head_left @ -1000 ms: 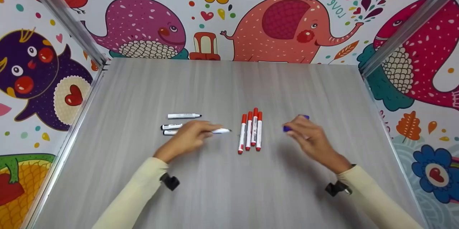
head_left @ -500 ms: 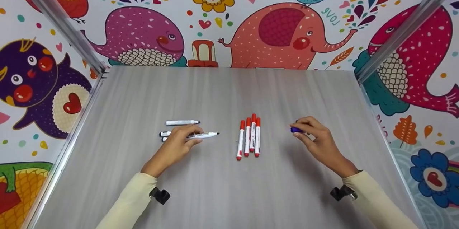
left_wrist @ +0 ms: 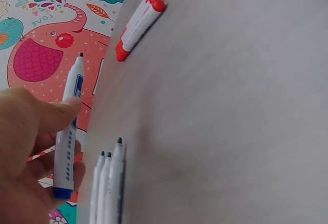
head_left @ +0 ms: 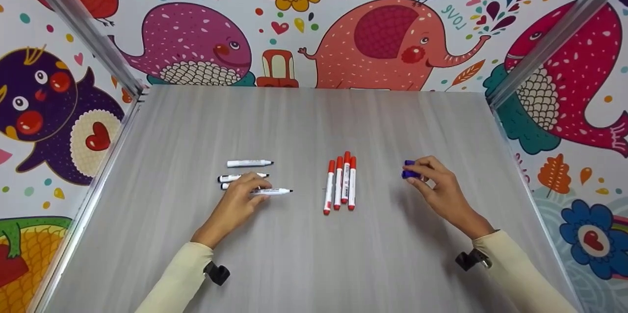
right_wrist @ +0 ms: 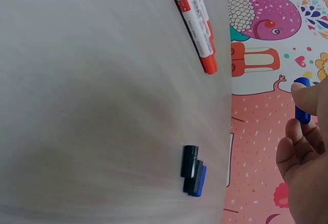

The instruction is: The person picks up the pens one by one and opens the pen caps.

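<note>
In the head view my left hand [head_left: 240,200] holds an uncapped whiteboard marker [head_left: 274,191], its dark tip pointing right. The left wrist view shows this marker [left_wrist: 66,137] pinched by thumb and fingers, with a blue end. Three more uncapped markers [left_wrist: 115,183] lie side by side on the table close by; the hand partly covers some of them in the head view. On the right, my right hand [head_left: 441,190] pinches a blue marker cap [right_wrist: 302,101] above the table. Loose caps, black caps [right_wrist: 189,161] and a blue cap [right_wrist: 202,182], lie together near it.
Several red-capped markers [head_left: 339,185] lie in a row mid-table, between the hands. The grey wood-look table [head_left: 304,259] meets printed cartoon walls [head_left: 382,43] at the back and sides. Metal rails [head_left: 83,33] run along the corners.
My left hand has drawn back leftward with its marker, toward the other uncapped markers. My right hand has shifted slightly right, still pinching the blue cap.
</note>
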The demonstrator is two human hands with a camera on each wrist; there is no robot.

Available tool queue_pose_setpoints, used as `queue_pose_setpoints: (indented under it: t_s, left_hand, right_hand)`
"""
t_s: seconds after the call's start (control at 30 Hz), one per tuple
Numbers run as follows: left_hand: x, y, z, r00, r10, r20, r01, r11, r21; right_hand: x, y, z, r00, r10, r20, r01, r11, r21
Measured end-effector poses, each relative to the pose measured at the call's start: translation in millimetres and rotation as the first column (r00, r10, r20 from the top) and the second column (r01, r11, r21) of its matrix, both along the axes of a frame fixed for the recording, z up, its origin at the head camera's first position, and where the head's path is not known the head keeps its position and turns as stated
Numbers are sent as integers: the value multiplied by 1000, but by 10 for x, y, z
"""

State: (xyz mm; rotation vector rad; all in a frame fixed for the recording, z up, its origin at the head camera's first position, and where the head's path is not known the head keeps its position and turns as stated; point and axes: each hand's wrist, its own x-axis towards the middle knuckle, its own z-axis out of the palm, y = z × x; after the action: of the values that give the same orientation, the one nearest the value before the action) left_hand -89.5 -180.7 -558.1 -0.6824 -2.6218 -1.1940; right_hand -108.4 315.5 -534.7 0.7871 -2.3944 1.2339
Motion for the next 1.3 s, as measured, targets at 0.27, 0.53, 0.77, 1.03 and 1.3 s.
queue_pose_setpoints:
  t_s: [0.27, 0.53, 0.77, 1.03, 1.3]
  left_hand:
    - [70, -95, -158, 996, 86, 19, -85, 996, -15]
    - [137, -162, -312, 991, 131, 22, -129, 990, -54]
    - [158, -190, -412, 987, 145, -73, -151, 985, -84]
    - [151, -220, -470, 976, 160, -146, -179, 976, -124]
    - [117, -204, -443, 967, 147, -209, -177, 975, -132]
  right_hand:
    - [-27, 120, -110, 998, -38, 52, 37, 999, 16]
    - [-29, 234, -216, 991, -91, 99, 90, 996, 16]
    - [-25, 287, -315, 984, -136, 112, 134, 991, 26]
    - [-36, 373, -449, 977, -159, 145, 154, 987, 47]
    - [-75, 453, -573, 971, -186, 153, 176, 981, 76]
